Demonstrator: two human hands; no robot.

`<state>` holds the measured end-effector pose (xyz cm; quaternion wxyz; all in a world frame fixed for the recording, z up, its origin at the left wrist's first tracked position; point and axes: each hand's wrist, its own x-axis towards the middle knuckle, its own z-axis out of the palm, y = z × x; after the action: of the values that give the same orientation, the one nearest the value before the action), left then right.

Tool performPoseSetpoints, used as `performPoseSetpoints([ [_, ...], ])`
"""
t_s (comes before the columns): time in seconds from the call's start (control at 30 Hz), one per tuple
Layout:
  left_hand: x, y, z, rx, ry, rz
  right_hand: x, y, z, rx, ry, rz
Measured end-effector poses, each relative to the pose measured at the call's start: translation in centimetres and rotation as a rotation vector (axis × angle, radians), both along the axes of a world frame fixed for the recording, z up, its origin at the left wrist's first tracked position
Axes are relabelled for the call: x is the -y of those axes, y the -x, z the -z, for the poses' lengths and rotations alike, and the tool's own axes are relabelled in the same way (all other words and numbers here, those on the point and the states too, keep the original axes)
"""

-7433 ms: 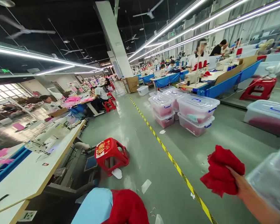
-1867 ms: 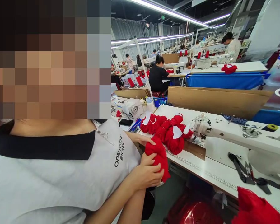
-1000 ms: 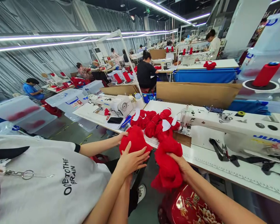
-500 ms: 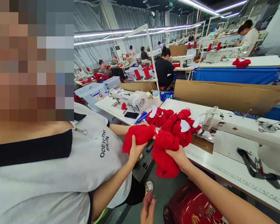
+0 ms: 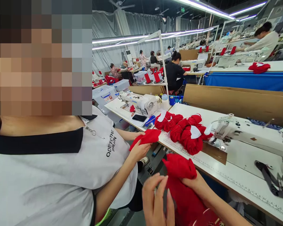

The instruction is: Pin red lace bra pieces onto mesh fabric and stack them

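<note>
Our right hand (image 5: 193, 185) gripped a red cloth (image 5: 179, 166) below the counter (image 5: 238, 185). Our left hand (image 5: 155, 201) hovered beside it, fingers (image 5: 153, 185) spread open.

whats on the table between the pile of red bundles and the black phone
In the head view, a blue pen-like item lies on the table between the black phone and the pile of red bundles; otherwise that stretch is bare tabletop.

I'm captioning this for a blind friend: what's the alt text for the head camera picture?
The wearer's right hand holds a red fabric bundle; the left hand hovers open beside it. A co-worker grips another.
</note>
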<state>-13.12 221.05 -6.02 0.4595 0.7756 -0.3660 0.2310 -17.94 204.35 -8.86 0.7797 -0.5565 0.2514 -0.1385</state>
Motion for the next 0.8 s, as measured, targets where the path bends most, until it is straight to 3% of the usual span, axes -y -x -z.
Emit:
performPoseSetpoints([
  [0.07,1.5,-3.4,-2.4,0.284,0.002,-0.097,-0.1,1.7,1.1,-0.038,0.037,-0.012],
  [0.1,2.4,-5.5,-3.5,0.332,-0.018,-0.173,-0.2,2.5,1.7,-0.050,0.063,0.011],
  [0.17,4.2,-9.6,-4.7,0.101,-0.294,-0.206,-0.4,4.0,2.7,-0.071,0.123,0.073],
  [0.2,5.0,-11.2,-4.7,-0.036,-0.515,-0.114,-0.4,4.6,3.1,-0.081,0.156,0.093],
  [0.3,6.5,-12.8,-3.4,-0.117,-0.661,-0.016,0.1,5.8,3.5,-0.100,0.238,0.138],
  [0.37,6.6,-11.4,-1.8,-0.090,-0.665,-0.011,0.8,6.2,2.9,-0.107,0.198,0.204],
  [0.47,6.0,-7.7,0.1,-0.062,-0.623,0.069,1.6,6.2,1.3,-0.109,-0.054,0.302],
  [0.53,5.5,-5.3,0.9,-0.158,-0.537,0.171,2.0,6.0,0.2,-0.088,-0.202,0.348],
  [0.67,5.2,-1.3,2.0,-0.771,-0.188,0.340,1.4,5.0,-1.6,-0.031,-0.233,0.320],
  [0.8,4.0,2.7,2.5,-1.486,0.200,0.543,-2.6,3.8,-4.0,0.079,-0.090,0.009],
])
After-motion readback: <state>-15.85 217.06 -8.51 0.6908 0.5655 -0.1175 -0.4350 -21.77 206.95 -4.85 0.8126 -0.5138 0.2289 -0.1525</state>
